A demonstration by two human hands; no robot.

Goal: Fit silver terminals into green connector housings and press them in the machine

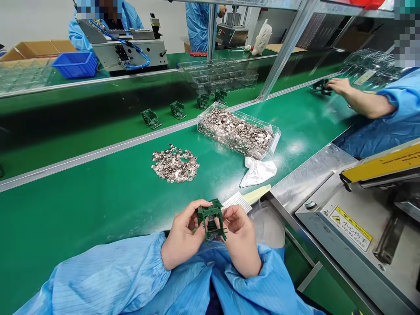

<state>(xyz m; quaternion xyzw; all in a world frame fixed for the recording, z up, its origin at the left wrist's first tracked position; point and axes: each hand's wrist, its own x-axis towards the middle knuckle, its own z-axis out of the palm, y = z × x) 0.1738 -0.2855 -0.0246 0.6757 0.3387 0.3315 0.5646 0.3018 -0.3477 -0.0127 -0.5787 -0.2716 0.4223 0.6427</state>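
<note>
Close to my body, above the table's near edge, my left hand (pixel 184 236) grips a dark green plastic frame part (pixel 213 211) from its left side, thumb and fingers round it. At the part's right side is my right hand (pixel 242 234), its fingers bent together against it; whether a small piece sits between them is hidden. Farther off lies a loose heap of small silvery metal pieces (pixel 175 164). A clear plastic tray (pixel 277 142) full of the same pieces stands behind, to the right. A white cloth (pixel 259 171) and a white ribbed piece (pixel 236 202) lie nearer.
Several green frame parts (pixel 178 110) stand in a row beyond the metal rail (pixel 131 148). On the right are a machine with a warning label (pixel 350 228) and a co-worker's hand (pixel 341 86) at a dark part. A blue bin (pixel 75 64) sits at the back left.
</note>
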